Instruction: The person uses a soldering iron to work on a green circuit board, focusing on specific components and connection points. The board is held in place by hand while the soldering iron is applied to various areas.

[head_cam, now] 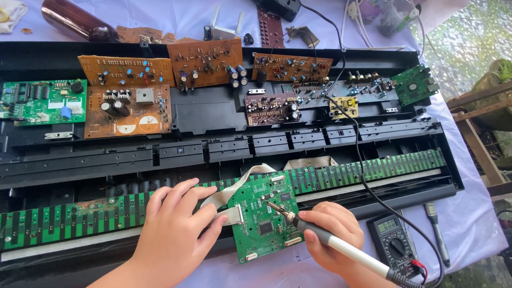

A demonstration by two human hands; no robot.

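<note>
over the green board point(265, 218), right hand point(333, 229) angles a soldering iron point(320, 237).

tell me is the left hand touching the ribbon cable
Touching: the head view shows the left hand lying on the ribbon cable, fingers pressing it beside the green board.
</note>
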